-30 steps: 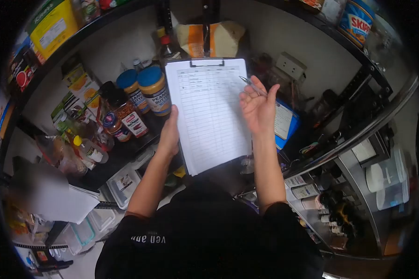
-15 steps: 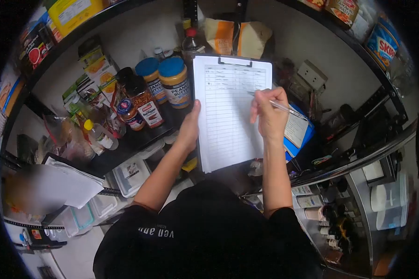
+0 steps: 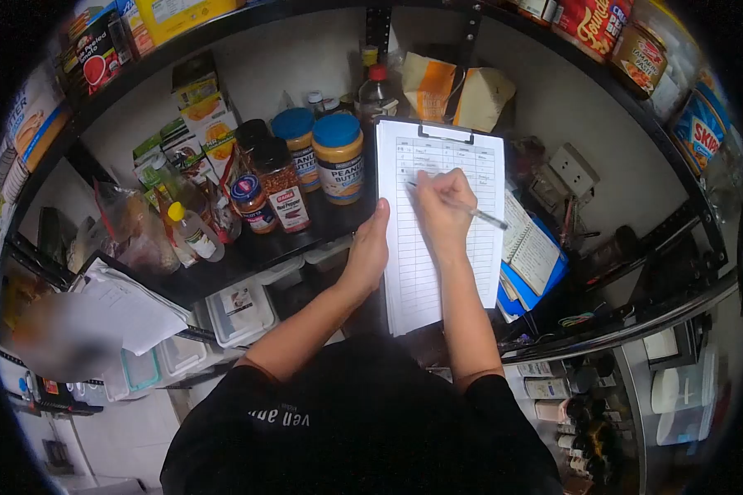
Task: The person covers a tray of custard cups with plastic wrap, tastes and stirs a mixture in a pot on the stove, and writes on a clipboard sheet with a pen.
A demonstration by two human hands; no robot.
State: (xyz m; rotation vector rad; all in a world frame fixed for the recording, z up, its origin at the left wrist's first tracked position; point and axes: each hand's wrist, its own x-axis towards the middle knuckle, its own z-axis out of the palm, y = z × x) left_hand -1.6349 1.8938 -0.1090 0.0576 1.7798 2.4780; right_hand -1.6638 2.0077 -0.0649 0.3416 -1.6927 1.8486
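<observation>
A clipboard (image 3: 447, 135) with a printed table sheet (image 3: 413, 272) under its clip leans upright in front of me. Handwriting fills several rows at the top of the sheet. My left hand (image 3: 367, 254) grips the clipboard's left edge, fingers hidden behind it. In my right hand (image 3: 447, 216) is a clear pen (image 3: 485, 217), pinched between the fingers. The pen's tip is at the left part of the sheet, by the written rows; whether it touches the paper I cannot tell.
Peanut butter jars (image 3: 339, 161), a red pepper jar (image 3: 285, 194) and a small bottle (image 3: 196, 233) line the shelf at left. A spiral notebook (image 3: 537, 247) on a blue folder (image 3: 557, 276) lies right of the clipboard. Lidded containers (image 3: 243, 313) sit lower left.
My right hand and the pen have moved left across the sheet, down to the rows near its left column. The view has shifted, so the clipboard appears further right and lower.
</observation>
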